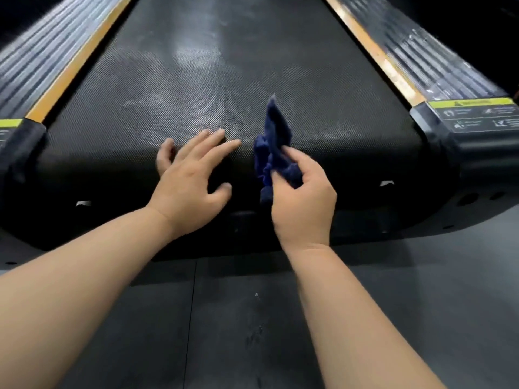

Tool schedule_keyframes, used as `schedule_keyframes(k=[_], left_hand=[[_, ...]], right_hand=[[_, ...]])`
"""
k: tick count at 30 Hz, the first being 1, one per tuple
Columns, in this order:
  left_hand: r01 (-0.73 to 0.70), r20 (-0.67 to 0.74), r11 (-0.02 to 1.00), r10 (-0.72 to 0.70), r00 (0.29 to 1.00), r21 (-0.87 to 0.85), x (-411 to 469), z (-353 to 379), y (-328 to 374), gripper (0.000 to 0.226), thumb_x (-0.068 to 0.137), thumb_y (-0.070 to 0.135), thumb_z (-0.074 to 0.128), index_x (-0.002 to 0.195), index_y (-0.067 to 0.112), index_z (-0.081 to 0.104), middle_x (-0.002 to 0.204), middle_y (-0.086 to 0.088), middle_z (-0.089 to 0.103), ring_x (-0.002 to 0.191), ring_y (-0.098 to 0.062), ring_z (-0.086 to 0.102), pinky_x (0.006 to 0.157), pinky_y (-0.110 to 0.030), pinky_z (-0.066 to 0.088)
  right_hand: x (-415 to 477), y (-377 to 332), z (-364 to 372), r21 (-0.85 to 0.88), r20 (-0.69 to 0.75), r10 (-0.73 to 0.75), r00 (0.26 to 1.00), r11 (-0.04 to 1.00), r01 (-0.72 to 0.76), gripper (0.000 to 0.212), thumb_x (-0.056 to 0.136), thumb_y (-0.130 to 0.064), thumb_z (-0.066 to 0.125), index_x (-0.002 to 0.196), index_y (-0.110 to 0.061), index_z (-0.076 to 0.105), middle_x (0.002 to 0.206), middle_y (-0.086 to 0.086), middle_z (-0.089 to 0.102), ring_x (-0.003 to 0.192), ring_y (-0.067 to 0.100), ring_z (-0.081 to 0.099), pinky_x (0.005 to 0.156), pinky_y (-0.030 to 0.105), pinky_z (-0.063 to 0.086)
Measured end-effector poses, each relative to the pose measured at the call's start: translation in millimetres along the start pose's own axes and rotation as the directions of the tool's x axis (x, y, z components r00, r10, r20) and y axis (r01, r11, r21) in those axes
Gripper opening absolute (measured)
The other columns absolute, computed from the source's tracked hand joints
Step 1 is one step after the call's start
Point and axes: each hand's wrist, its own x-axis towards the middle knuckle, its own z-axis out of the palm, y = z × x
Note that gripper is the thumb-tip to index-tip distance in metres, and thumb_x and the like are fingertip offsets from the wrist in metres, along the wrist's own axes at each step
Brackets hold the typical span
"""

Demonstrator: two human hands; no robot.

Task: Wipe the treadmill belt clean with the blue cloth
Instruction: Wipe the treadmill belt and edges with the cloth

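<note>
At the rear end of the treadmill: both hands are over the curved back edge of the black, textured rubber treadmill belt [224, 88].
Left hand [191, 181]: fingers straight and spread, fingertips at the belt's rear curve; contact looks likely but cannot be confirmed.
Right hand [303, 203]: thumb and fingers pinch the dark blue crumpled cloth [276, 141] at its lower part.
Cloth position: bunched and upright, just beside the left fingertips, one corner standing up over the belt; it does not lie flat on the belt.
Belt condition: pale smears [196, 57] show along the centre, farther up; wiping is judged largely outstanding.
Risk, poor coverage: a bunched cloth presents a small contact face, so strokes may leave streaks between passes.
Risk, lost grip: a light pinch may let the textured surface drag the cloth free.
Risk, belt creep: pressure from the spread hand may roll the belt and unsettle the stroke.
Surroundings: grey ribbed side rails [438, 68] with orange edge strips [373, 51] flank the belt; a yellow-and-black warning label [477, 113] sits on the right end cap; dark floor mats [252, 318] lie below.
Obstructions: nothing lies on the belt; the raised rails and end caps bound sideways strokes, and the far smears demand a long reach.
</note>
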Motion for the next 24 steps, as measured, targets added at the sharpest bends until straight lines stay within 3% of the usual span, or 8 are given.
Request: schedule_keyframes(k=[4, 8, 11, 14, 16, 18, 21, 24], left_hand=[[-0.196, 0.133, 0.958, 0.227, 0.965, -0.211, 10, -10, 31, 0.084, 0.066, 0.056, 0.061, 0.143, 0.041, 0.031, 0.145, 0.011, 0.043, 0.135, -0.003, 0.034, 0.114, -0.033, 0.022], [-0.137, -0.025, 0.943, 0.136, 0.990, -0.304, 22, -9, 40, 0.035, 0.072, 0.029, 0.064, 0.106, 0.025, 0.068, 0.110, 0.008, 0.060, 0.098, -0.010, 0.059, 0.087, -0.032, 0.050], [-0.104, -0.202, 0.978, 0.067, 0.977, -0.181, 30, -7, 38, 0.027, 0.071, 0.013, 0.055, 0.096, 0.015, 0.066, 0.096, -0.002, 0.052, 0.084, -0.023, 0.054, 0.077, -0.032, 0.049], [-0.263, -0.343, 0.964, 0.264, 0.902, 0.050, 37, 10, 40, 0.024, 0.089, 0.015, 0.049, 0.100, 0.020, 0.069, 0.107, -0.012, 0.051, 0.089, -0.033, 0.051, 0.076, -0.040, 0.048], [-0.411, -0.305, 0.883, 0.465, 0.831, 0.226, 47, 23, 39, 0.031, 0.097, 0.022, 0.041, 0.098, 0.024, 0.072, 0.122, -0.005, 0.055, 0.092, -0.030, 0.047, 0.075, -0.040, 0.047], [-0.493, -0.190, 0.783, 0.587, 0.787, 0.379, 54, 24, 33, 0.030, 0.092, 0.019, 0.044, 0.101, 0.024, 0.072, 0.125, 0.005, 0.062, 0.096, -0.026, 0.045, 0.073, -0.037, 0.043], [-0.506, -0.042, 0.746, 0.578, 0.815, 0.433, 48, 10, 12, 0.045, 0.084, 0.037, 0.047, 0.121, 0.018, 0.063, 0.134, 0.005, 0.056, 0.108, -0.027, 0.050, 0.083, -0.038, 0.042], [-0.526, 0.060, 0.714, 0.567, 0.822, 0.462, 47, 8, 12, 0.063, 0.078, 0.051, 0.056, 0.131, 0.017, 0.055, 0.142, -0.001, 0.049, 0.119, -0.036, 0.049, 0.092, -0.045, 0.044]], right_hand=[[-4, -11, -11, 0.435, 0.234, 0.336, 0.912, 0.803, -0.407, 0.020, 0.087, -0.008, 0.063, 0.106, -0.014, 0.057, 0.101, 0.007, 0.069, 0.094, 0.016, 0.068, 0.085, 0.032, 0.054], [-5, -10, -22, 0.559, 0.358, 0.421, 0.834, 0.619, -0.552, 0.018, 0.096, -0.015, 0.044, 0.104, -0.009, 0.060, 0.093, 0.005, 0.072, 0.086, 0.015, 0.067, 0.077, 0.027, 0.051], [6, 3, -32, 0.449, 0.138, 0.401, 0.906, 0.790, -0.418, 0.020, 0.087, -0.023, 0.052, 0.098, -0.013, 0.065, 0.092, 0.009, 0.072, 0.080, 0.019, 0.067, 0.072, 0.029, 0.054], [21, 15, -31, 0.257, 0.019, 0.304, 0.952, 0.919, -0.299, 0.011, 0.081, -0.015, 0.061, 0.088, -0.022, 0.065, 0.084, -0.002, 0.069, 0.078, 0.011, 0.065, 0.077, 0.032, 0.055], [37, 23, -35, 0.080, -0.093, 0.187, 0.978, 0.981, -0.179, 0.013, 0.079, -0.012, 0.059, 0.084, -0.023, 0.063, 0.078, -0.008, 0.066, 0.073, 0.004, 0.062, 0.076, 0.025, 0.052], [58, 29, -45, -0.094, -0.188, 0.003, 0.982, 0.995, -0.021, 0.017, 0.076, -0.011, 0.053, 0.086, -0.021, 0.063, 0.084, -0.001, 0.066, 0.079, 0.013, 0.060, 0.081, 0.030, 0.050], [85, 37, -59, -0.428, -0.048, -0.263, 0.964, 0.877, 0.218, 0.029, 0.071, -0.012, 0.049, 0.094, -0.017, 0.066, 0.098, 0.003, 0.065, 0.094, 0.024, 0.056, 0.087, 0.034, 0.039], [104, 38, -62, -0.498, 0.185, -0.338, 0.923, 0.778, 0.384, 0.032, 0.075, -0.019, 0.049, 0.102, -0.020, 0.066, 0.112, -0.001, 0.064, 0.106, 0.024, 0.056, 0.094, 0.036, 0.036]])
